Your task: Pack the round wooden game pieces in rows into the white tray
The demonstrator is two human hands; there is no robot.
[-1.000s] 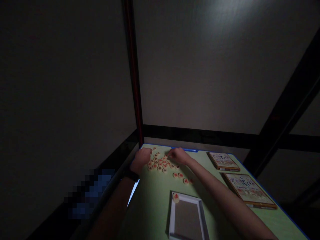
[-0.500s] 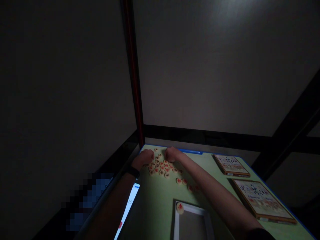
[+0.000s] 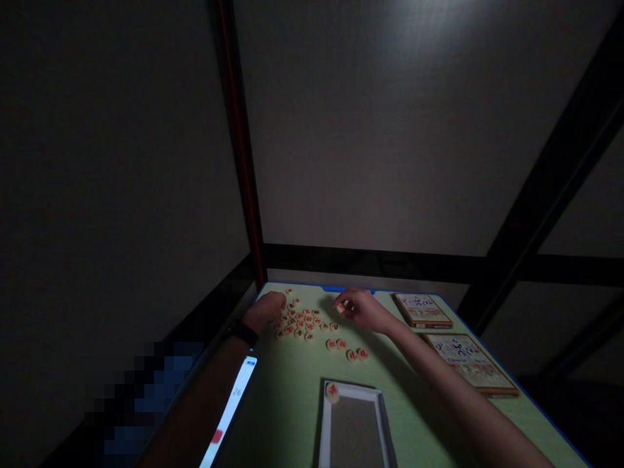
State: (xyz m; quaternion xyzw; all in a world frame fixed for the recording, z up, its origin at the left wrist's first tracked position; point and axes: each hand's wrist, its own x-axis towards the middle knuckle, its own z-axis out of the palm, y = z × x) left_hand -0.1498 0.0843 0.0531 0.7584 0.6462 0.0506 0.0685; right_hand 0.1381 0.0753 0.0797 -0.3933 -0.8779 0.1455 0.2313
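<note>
On a green tabletop, right hand pinches a disc between fingers; left hand, finger grip unclear. One red-marked disc at corner of box; loose discs remain.

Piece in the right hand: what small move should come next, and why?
Probably lower the piece beside the four red-marked pieces: the right hand pinches it above the table, and those four lie in pairs apart from the cluster.

I count two boxes, one tray, one screen, perhaps two dozen-odd round pieces.
</note>
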